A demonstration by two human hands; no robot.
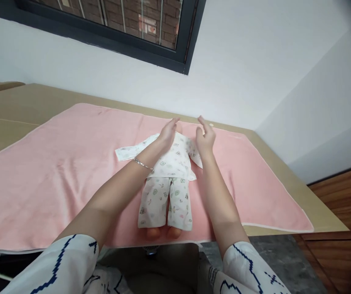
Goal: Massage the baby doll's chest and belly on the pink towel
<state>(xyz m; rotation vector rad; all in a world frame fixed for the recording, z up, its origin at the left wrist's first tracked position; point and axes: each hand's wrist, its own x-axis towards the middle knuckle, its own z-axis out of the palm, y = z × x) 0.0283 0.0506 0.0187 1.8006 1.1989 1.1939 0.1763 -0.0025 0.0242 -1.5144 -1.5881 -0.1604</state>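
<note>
A doll (179,128) lies on a pink cloth (96,147), its feet towards me. It is dressed in a white printed long-sleeved top (175,161) and matching white trousers (154,202). My left hand (168,134) is open above the doll's shoulder area, fingers stretched out, with a silver bracelet (144,164) on that forearm. Over the doll's other shoulder, my right hand (205,136) is open too, its fingers apart. Neither hand holds anything. Most of the doll's head is not visible; whether my left hand touches the top, I cannot tell.
The cloth covers much of a light wooden table (10,102) that stands against a white wall (230,61). Above it is a dark-framed window (184,61). Brown wooden furniture (343,204) stands at the right, past the table's edge.
</note>
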